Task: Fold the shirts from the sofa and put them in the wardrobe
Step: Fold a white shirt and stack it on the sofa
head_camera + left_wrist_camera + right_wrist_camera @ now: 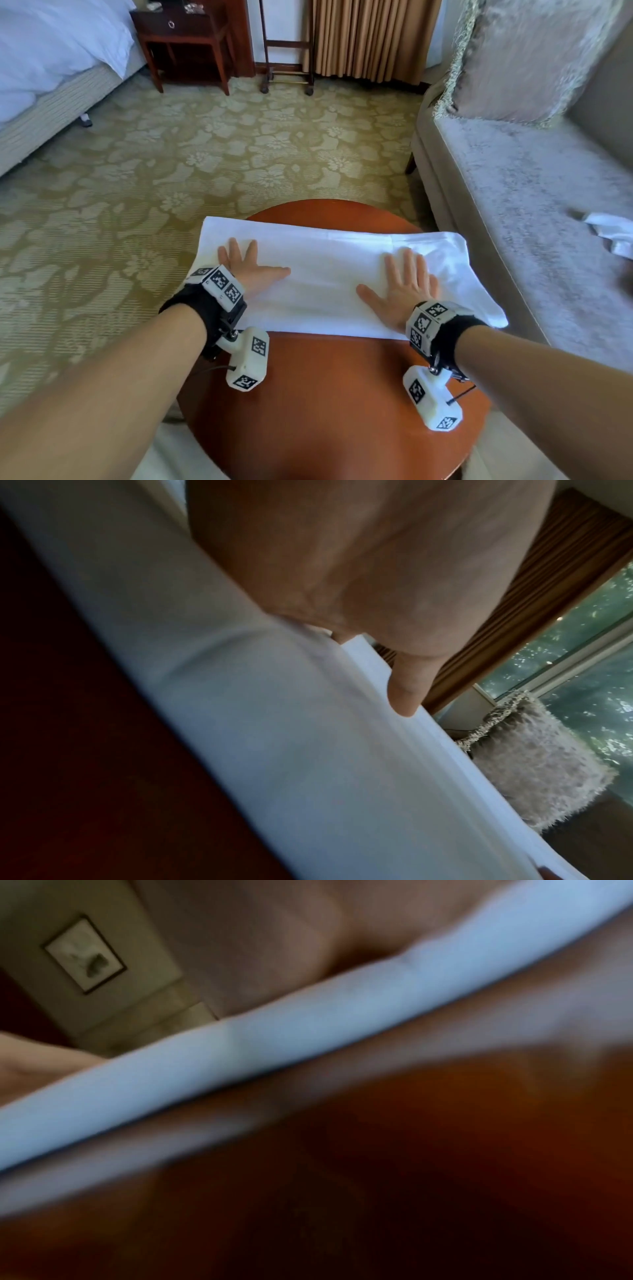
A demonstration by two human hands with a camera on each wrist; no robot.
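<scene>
Both palms are down flat on the white cotton shirt [329, 274], folded into a long band across the far half of the round reddish-brown wooden table [329, 377]. The band's long axis runs left to right, and both ends overhang the table's rim. The left hand [248, 267] presses near the left end, fingers spread straight, thumb pointing inward; the right hand [404, 291] mirrors it nearer the right end, fingers straight and together. Neither is gripping cloth, just flattening it.

I'd say the smoothing stage is in hand, with a crosswise fold likely next: each hand sits beside its own end, so either could carry an end over along that axis toward the middle.

Over on the grey plush sofa [513, 205], at the right edge, another crumpled white garment [609, 229] waits. No wardrobe is in sight.
</scene>
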